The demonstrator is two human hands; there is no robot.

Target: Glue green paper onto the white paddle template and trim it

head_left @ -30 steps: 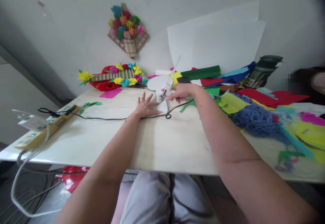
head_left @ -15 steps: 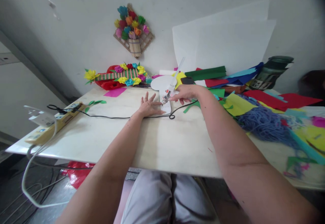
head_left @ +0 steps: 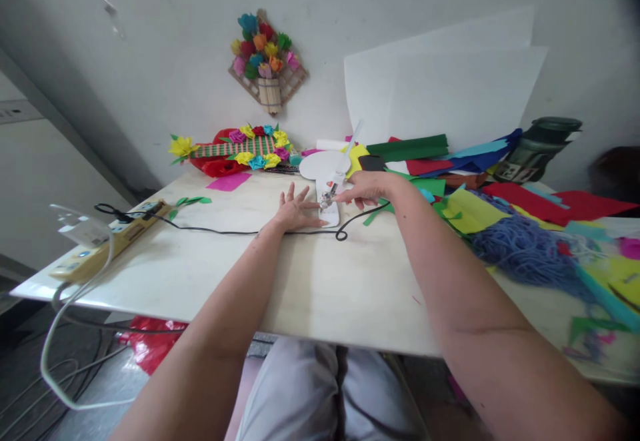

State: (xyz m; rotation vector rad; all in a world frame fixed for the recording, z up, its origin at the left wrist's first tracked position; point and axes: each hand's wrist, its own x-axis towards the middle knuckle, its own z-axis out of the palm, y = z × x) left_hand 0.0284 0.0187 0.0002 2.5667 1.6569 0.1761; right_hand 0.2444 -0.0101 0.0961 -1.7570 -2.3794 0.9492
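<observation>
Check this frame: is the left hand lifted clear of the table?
No, the left hand lies flat with fingers spread on the table, beside the white cutout that the right hand works on.

Smooth pale tabletop (head_left: 320, 274), fuzzy blue yarn (head_left: 525, 251)

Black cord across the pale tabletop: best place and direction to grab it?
Probably the small loop in the black cord, just nearer the camera than the white glue gun in the right hand. It curls up into a pinchable bend, with bare pale tabletop on the near side. Come from above on that side; further left, the left hand lies flat beside it.
</observation>
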